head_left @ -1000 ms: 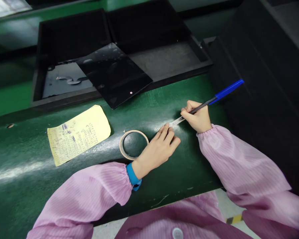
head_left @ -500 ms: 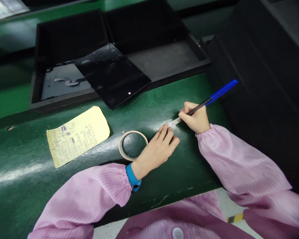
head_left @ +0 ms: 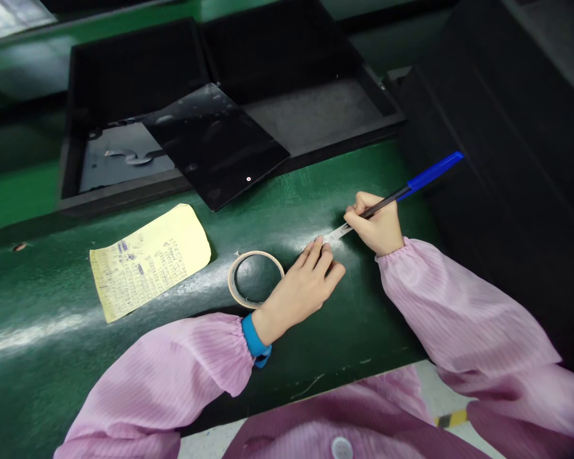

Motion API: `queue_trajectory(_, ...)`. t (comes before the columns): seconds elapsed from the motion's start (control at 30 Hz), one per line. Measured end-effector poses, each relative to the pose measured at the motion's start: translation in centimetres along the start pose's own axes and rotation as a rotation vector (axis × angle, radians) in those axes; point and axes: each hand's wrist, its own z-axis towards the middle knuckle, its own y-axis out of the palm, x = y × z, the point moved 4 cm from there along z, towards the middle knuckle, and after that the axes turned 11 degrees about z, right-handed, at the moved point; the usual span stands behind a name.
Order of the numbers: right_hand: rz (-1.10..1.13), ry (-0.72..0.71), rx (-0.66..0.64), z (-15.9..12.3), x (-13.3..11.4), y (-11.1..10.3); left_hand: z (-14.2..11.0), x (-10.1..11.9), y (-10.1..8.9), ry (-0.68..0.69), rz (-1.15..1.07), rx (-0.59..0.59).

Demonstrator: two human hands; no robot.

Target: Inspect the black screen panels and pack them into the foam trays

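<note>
In my right hand (head_left: 375, 224) I grip a pen (head_left: 395, 193) with a blue cap on its upper end, its tip low over a narrow whitish strip (head_left: 337, 234) on the green table (head_left: 358, 306). My left hand (head_left: 302, 290) lies with its fingers stretched out, fingertips pressing the strip's left end. A blue band circles the left wrist. Just left of that hand a roll of tape (head_left: 233, 285) lies flat, partly covered by the hand. Further left rests a yellow sheet of paper (head_left: 172, 245) with handwritten lines.
Behind, dark trays (head_left: 316, 143) stand side by side. A black glass panel (head_left: 215, 143) leans over the left tray's edge, near a grey panel with a ribbon cable (head_left: 131, 157). A large black object (head_left: 497, 159) rises at the right. The table's front edge runs close to my body.
My right hand and the pen have shifted very slightly to the right along the strip. The left hand, tape roll and paper are where they were.
</note>
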Motion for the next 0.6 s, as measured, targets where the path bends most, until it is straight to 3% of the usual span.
queue_trajectory(0.6,-0.006,0.018,-0.036,-0.10,-0.05,0.05,-0.07,-0.20,-0.07,0.005,0.003,-0.010)
